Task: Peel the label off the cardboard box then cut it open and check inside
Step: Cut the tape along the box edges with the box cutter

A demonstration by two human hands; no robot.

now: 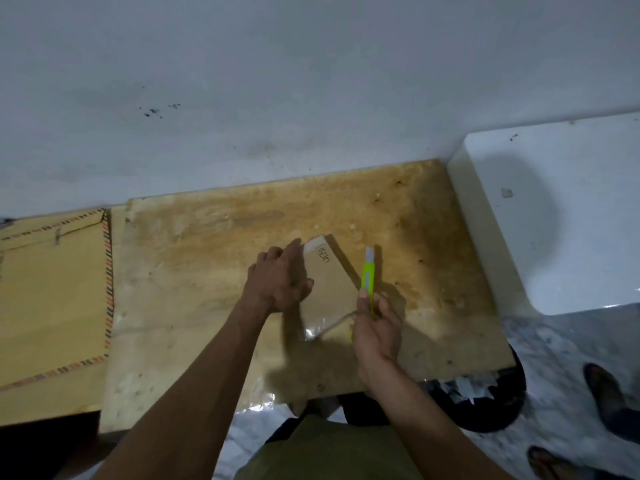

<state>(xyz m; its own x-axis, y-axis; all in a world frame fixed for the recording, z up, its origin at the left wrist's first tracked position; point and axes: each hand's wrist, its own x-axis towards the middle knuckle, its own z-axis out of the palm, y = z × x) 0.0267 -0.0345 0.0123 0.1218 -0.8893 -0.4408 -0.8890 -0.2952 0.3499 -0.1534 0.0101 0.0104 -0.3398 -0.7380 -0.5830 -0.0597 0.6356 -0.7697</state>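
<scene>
A small brown cardboard box (329, 289) lies on the worn wooden table (194, 271), with black handwriting near its far end and clear tape at its near corner. My left hand (280, 277) rests flat on the box's left side, fingers pointing away from me. My right hand (375, 332) grips a yellow-green utility knife (367, 277) at the box's right edge. Its blade is extended and points away from me, above the table.
A large flat cardboard sheet (52, 299) with striped edging lies to the left of the table. A white block (561, 216) stands at the right against the wall. A dark bin (485, 396) with paper scraps sits under the table's near right corner. Feet in sandals (602, 389) stand on the marble floor at the right.
</scene>
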